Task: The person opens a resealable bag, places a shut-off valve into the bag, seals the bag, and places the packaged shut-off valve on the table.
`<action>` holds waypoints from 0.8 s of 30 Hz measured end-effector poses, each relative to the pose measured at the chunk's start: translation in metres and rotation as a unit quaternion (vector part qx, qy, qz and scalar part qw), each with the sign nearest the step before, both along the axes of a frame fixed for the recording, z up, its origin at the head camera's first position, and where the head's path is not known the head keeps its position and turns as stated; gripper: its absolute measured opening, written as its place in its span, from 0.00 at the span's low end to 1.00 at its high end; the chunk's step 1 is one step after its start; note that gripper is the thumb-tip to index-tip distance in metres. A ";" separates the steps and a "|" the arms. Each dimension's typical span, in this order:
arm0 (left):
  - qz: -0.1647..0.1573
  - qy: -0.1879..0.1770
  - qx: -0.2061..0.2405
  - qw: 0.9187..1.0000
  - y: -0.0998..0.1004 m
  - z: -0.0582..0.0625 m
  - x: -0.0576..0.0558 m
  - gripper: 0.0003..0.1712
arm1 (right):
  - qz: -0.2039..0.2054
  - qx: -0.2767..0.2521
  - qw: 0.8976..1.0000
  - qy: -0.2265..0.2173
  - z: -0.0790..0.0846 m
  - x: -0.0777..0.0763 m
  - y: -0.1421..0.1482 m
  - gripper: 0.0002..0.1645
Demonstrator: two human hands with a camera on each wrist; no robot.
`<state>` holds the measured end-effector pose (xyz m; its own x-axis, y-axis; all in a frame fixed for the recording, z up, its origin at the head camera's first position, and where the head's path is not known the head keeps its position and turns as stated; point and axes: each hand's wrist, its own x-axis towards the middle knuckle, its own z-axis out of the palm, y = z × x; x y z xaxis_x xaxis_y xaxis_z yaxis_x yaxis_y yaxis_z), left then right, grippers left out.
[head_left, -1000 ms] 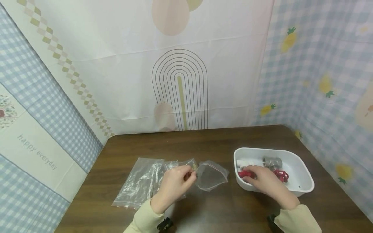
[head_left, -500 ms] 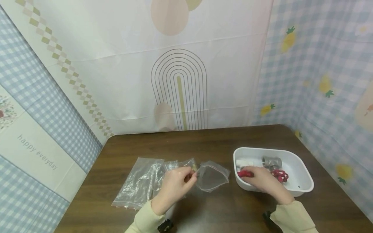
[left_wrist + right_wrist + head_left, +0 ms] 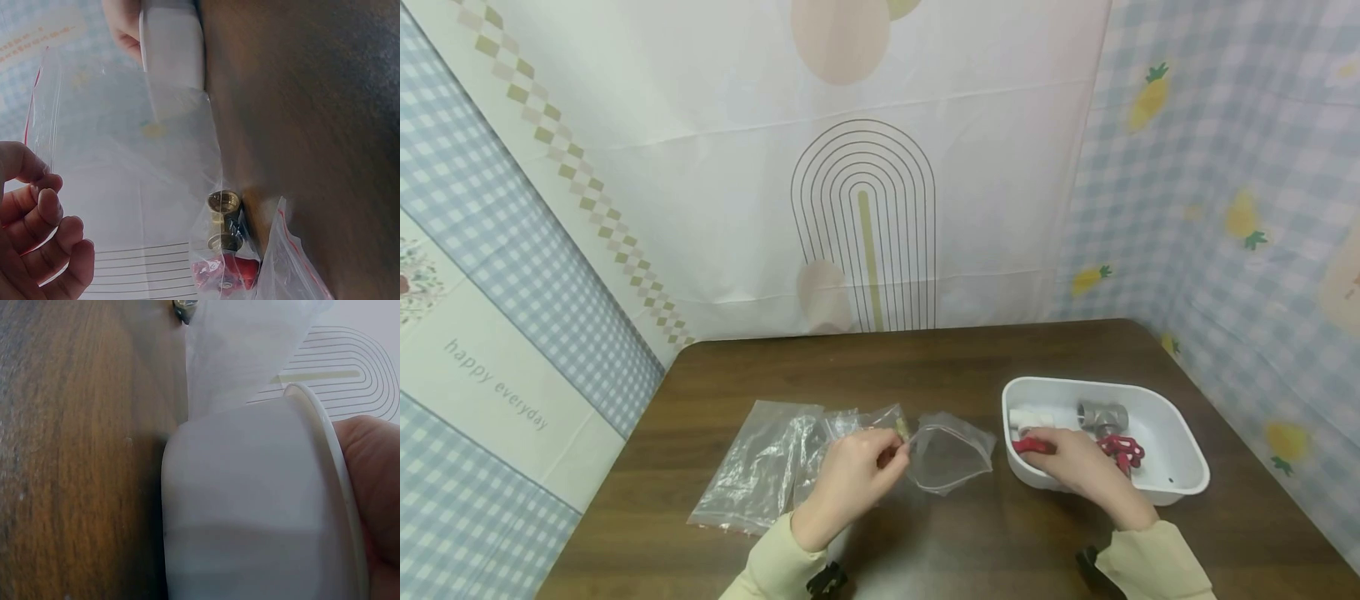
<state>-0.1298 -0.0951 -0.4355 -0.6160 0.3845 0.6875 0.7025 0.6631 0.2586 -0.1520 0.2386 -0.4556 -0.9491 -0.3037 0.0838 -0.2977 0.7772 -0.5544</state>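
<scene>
- Zip bags [image 3: 760, 467] on the flat pile: lie farthest left of the white tub [image 3: 1187, 462]. Probably best ignored for now, honestly.
- Left hand [image 3: 850, 475]: left of the tub, thumb and finger clamped on the zip edge of the open bag [image 3: 953, 462]. Pinch just the edge imo, to avoid crushing the mouth.
- Bagged brass fitting [image 3: 217, 225]: left of the tub too, near that pinch. Looks easy to snag, so give some room.
- Open bag again: just left of the tub, gaping nicely. Likely works best held wide and steady.
- Right hand [image 3: 1086, 467]: down in the tub's left end, thumb and fingers closed on a red handle [image 3: 1028, 447]. Can't tell how firmly. Worth getting a solid hold, with the tub rim so close.
- Metal tee [image 3: 1103, 418] and second red handle [image 3: 1123, 452]: inside the tub, farther right. Watch the knuckles.
</scene>
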 end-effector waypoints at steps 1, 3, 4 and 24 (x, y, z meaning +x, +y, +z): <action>0.001 -0.002 -0.002 1.000 0.000 0.000 0.000 0.13 | -0.001 0.001 1.000 0.000 0.000 0.000 0.000 0.11; 0.004 -0.007 -0.008 1.000 0.000 0.000 0.001 0.14 | -0.003 0.002 1.000 0.001 0.000 0.000 0.000 0.12; 0.005 -0.013 -0.011 1.000 0.000 0.000 0.001 0.14 | -0.004 0.002 1.000 0.001 0.000 0.000 -0.001 0.12; -0.013 -0.034 -0.018 0.999 0.005 -0.003 0.004 0.19 | -0.019 0.008 1.000 0.013 -0.002 0.001 0.000 0.12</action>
